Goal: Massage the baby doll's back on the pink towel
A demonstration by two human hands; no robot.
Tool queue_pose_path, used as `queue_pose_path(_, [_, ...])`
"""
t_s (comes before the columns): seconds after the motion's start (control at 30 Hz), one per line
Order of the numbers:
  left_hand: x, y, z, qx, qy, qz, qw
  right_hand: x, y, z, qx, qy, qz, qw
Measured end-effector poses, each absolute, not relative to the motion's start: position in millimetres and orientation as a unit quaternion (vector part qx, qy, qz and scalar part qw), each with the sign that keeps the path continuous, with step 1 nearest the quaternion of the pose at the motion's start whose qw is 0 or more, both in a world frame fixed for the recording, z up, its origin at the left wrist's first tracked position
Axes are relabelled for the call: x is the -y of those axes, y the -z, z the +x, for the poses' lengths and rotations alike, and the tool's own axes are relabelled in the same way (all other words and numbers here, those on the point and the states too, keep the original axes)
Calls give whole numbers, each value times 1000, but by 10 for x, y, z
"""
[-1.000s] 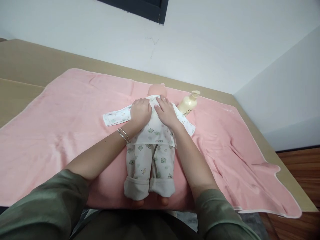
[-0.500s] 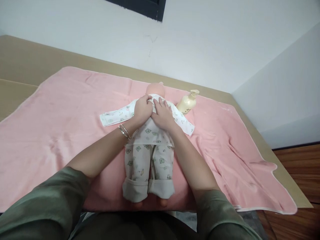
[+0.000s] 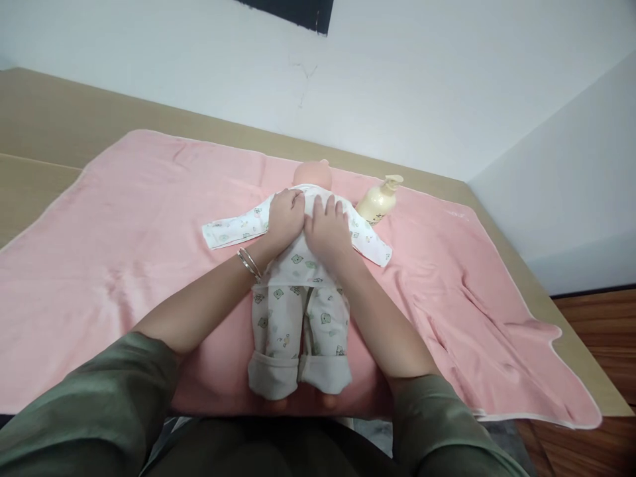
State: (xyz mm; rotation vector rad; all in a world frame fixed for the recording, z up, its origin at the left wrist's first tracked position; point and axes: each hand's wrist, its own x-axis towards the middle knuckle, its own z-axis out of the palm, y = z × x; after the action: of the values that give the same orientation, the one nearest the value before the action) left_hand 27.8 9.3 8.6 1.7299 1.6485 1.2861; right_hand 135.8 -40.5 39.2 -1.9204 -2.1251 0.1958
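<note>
A baby doll [image 3: 312, 175] lies on a pink blanket [image 3: 163, 192], its head toward the wall and its feet toward me. It wears a white printed top [image 3: 298, 262] and printed trousers [image 3: 325, 321] with turned-up cuffs. On the left side of its chest rests my left hand [image 3: 287, 217], fingers curled in and pressed on the cloth; whether it grips any fabric is hidden. My right hand [image 3: 328, 227] lies flat on the right side of the chest with its fingers spread. Both sleeves of the top stretch out sideways.
A cream pump bottle [image 3: 379, 200] leans beside the doll's right-hand sleeve. The blanket covers much of a wooden table [image 3: 64, 99], which stands against a white wall [image 3: 397, 86]. Reddish wooden boards [image 3: 601, 331] show at the far right.
My right hand has drawn back slightly toward me and rests flatter on the top. My left hand stays on the chest. The whole view has shifted a little.
</note>
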Motion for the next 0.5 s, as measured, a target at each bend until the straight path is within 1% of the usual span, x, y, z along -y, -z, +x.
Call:
queue_pose_path(0.1, [-136, -51, 246, -589, -515, 556, 282, 622, -411, 1150, 752, -24, -647, 121])
queue_pose_path(0.2, [-150, -32, 239, -586, -537, 523, 308, 562, -436, 1200, 772, -41, -624, 115])
queue_pose_path(0.3, [-112, -28, 243, -578, -536, 542, 292, 272, -424, 1481, 807, -110, -568, 119])
queue_pose_path(0.37, [-70, -29, 250, -571, -532, 565, 266, 80, -397, 1681, 817, -157, -537, 142])
queue_pose_path(0.43, [-33, -27, 259, -566, -529, 584, 242, -19, -370, 1788, 804, -176, -542, 169])
queue_pose_path(0.5, [-17, -20, 267, -564, -528, 592, 228, 13, -354, 1754, 784, -162, -574, 173])
